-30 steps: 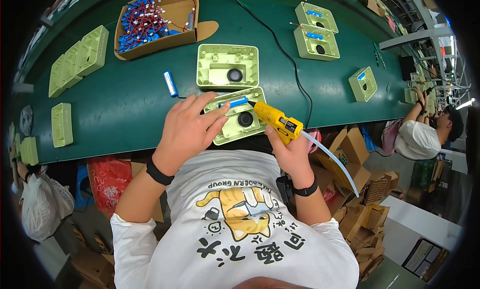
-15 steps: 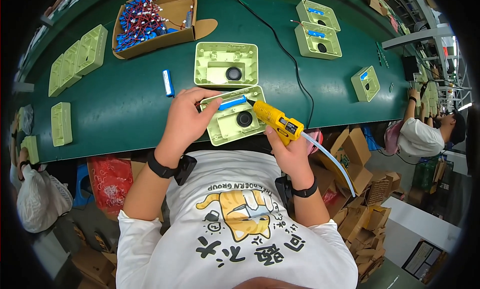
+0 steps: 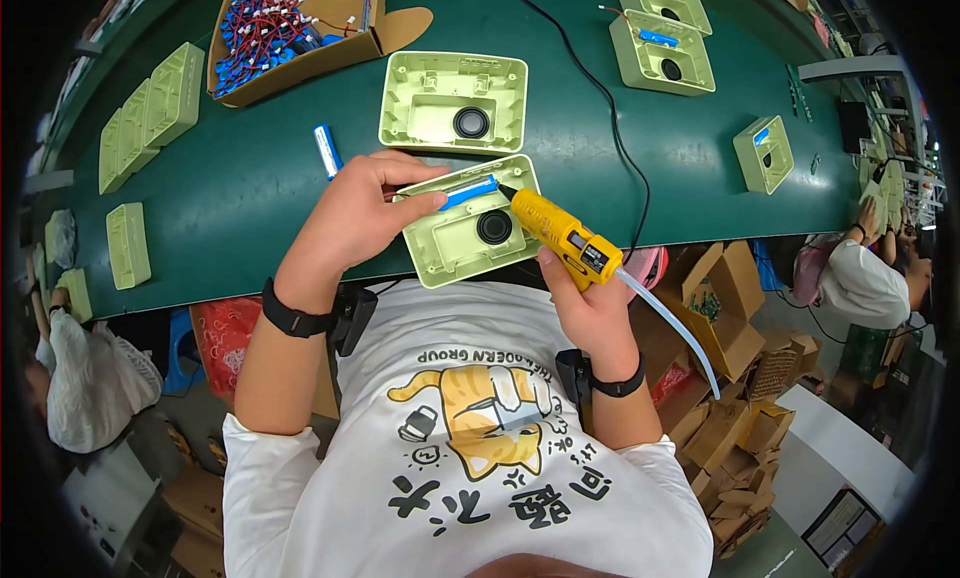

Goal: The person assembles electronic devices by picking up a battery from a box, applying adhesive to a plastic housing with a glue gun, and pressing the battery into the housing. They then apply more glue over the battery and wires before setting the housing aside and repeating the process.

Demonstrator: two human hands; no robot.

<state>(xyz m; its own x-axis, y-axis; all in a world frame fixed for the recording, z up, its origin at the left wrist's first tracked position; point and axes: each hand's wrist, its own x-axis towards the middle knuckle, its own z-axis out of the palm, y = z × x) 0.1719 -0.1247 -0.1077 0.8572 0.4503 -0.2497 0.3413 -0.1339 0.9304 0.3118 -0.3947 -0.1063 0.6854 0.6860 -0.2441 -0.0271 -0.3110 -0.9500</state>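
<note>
My left hand [image 3: 362,216] grips the left end of a pale green plastic casing [image 3: 448,255], tilted at the table's near edge. Its thumb lies on one end of a blue cylindrical battery [image 3: 470,192] inside, along the far wall. A round black speaker [image 3: 494,227] sits in the same casing. My right hand [image 3: 597,323] is closed round a yellow hot glue gun [image 3: 565,240]; most of the fingers are hidden beneath it. The gun's dark nozzle points at the battery's right end, and a translucent glue stick [image 3: 672,326] trails from its back.
Just beyond stands another green casing [image 3: 405,128] with a speaker. A loose battery [image 3: 327,152] lies left of it. A cardboard box [image 3: 330,70] of wired batteries is at the far left. More casings [image 3: 640,73] stand at both sides, and a black cable [image 3: 585,78] crosses the green table [image 3: 270,228].
The view has shifted slightly. My left hand still holds the casing with its thumb on the battery, and the glue gun's nozzle remains by the battery's right end.
</note>
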